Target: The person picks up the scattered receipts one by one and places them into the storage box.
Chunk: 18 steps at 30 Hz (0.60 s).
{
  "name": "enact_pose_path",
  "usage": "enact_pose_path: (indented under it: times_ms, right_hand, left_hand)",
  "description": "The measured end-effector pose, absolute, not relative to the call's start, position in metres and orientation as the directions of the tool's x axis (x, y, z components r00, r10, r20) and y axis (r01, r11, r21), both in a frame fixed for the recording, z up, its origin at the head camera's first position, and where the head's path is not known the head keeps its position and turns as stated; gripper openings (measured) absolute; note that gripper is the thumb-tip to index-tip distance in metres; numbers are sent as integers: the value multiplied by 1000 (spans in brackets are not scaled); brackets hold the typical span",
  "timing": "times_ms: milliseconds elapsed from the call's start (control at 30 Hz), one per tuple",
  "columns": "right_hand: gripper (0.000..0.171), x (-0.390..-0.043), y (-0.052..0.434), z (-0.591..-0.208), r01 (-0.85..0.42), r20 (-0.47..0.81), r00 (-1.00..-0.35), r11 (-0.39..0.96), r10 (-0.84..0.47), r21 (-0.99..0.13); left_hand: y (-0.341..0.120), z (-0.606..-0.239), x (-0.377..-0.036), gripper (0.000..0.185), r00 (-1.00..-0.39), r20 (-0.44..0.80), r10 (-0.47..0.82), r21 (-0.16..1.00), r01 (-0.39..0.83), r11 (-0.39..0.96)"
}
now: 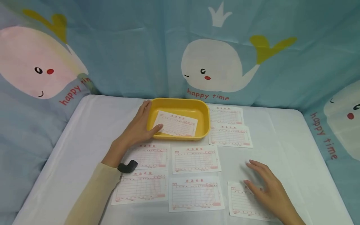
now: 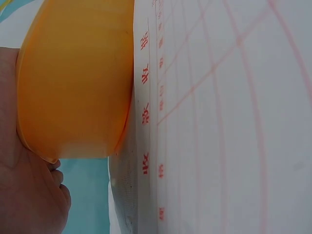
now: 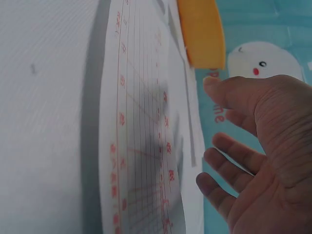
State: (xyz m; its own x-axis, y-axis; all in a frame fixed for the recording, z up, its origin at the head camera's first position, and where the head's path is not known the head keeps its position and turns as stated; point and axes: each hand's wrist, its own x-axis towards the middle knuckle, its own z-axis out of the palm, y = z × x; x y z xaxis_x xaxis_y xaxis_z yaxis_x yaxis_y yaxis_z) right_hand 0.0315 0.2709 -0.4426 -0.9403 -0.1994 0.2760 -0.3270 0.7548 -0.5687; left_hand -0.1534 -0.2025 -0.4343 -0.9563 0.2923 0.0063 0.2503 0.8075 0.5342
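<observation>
My left hand (image 1: 140, 123) holds the left end of a yellow plastic tray (image 1: 207, 125), thumb over the rim and the other fingers along its outer left side. Inside the tray lies one printed receipt slip (image 1: 177, 124), white with red lines. In the left wrist view, the tray's wall (image 2: 75, 83) stands beside the hand (image 2: 29, 195). My right hand (image 1: 270, 190) hovers over a receipt slip (image 1: 242, 201) at the lower right, covering part of it. Its fingers are spread and loosely bent with nothing between them, as the right wrist view shows of the hand (image 3: 263, 161).
Two slips lie right of the tray, an upper one (image 1: 225, 115) and a lower one (image 1: 230, 136). Several more lie in front, among them a middle slip (image 1: 196, 160) and a near slip (image 1: 196, 194). A blue whale-print curtain (image 1: 126, 62) hangs behind the white table (image 1: 70, 150).
</observation>
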Motion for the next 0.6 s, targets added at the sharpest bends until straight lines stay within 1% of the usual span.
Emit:
enact_pose_path:
  times_ms: [300, 433, 600]
  right_hand:
    - [77, 56, 288, -449, -277, 246, -955, 788, -163, -551]
    - [79, 65, 295, -455, -266, 258, -955, 814, -148, -516]
    - [79, 77, 308, -461, -199, 227, -969, 856, -99, -478]
  left_hand:
    - [-200, -433, -152, 109, -956, 3, 294, 536, 250, 806]
    - [-201, -433, -151, 109, -955, 5, 295, 532, 253, 808]
    - [-200, -434, -152, 109, -955, 11, 296, 538, 255, 804]
